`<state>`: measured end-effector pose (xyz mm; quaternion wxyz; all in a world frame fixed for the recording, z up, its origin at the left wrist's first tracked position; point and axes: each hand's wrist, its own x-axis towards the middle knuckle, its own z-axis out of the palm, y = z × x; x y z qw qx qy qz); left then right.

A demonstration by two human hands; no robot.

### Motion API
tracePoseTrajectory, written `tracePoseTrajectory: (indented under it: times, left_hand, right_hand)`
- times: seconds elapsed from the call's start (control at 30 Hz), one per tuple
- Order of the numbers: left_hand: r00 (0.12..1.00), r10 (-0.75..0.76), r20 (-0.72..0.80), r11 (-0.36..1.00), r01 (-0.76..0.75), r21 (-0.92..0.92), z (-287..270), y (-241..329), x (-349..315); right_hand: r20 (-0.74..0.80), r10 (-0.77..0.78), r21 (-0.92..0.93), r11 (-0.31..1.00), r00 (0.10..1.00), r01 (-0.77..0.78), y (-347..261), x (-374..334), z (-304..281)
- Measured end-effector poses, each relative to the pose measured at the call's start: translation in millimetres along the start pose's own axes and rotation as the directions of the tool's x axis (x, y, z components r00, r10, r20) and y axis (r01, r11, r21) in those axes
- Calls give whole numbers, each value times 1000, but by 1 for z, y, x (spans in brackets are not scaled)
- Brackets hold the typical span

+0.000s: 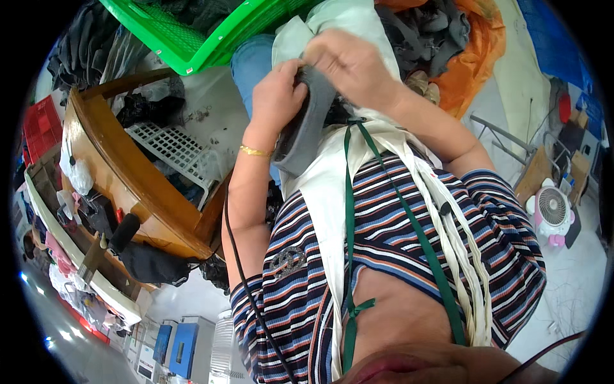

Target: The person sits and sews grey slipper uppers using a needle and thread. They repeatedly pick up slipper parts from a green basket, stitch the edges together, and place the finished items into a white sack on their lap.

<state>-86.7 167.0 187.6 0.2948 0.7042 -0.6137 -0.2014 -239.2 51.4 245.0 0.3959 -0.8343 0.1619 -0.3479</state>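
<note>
A grey piece of thick cloth (309, 121), folded with a dark inner side, hangs over my lap. My left hand (279, 95) is closed on its upper left edge, the thumb over the cloth and the fingers curled. At the top edge of the same cloth is my right hand (350, 69), bent inward and smeared by motion. Whether its fingers grip the cloth cannot be made out. Under both hands lies a pale white cloth or apron (329, 22) over my legs.
A bright green plastic basket (192, 56) stands ahead to the left. Dark grey cloth pieces (430, 38) lie on an orange sheet (481, 54) ahead right. A wooden table (137, 185) with a curved edge stands left; a small white fan (552, 206) is at right.
</note>
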Motion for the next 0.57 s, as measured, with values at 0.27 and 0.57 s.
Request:
tracePoseTrajectory:
  times: [0.27,0.57]
  left_hand:
    - [889,-345,302,676,459,-577,-20,14,13]
    - [753,-490,439,639,653,-408,-9,15,12]
  right_hand:
    - [-78,-383,-423,849,921,317,9,4,-28]
    - [20,-346,-624,728,938,283,13,-20,-74]
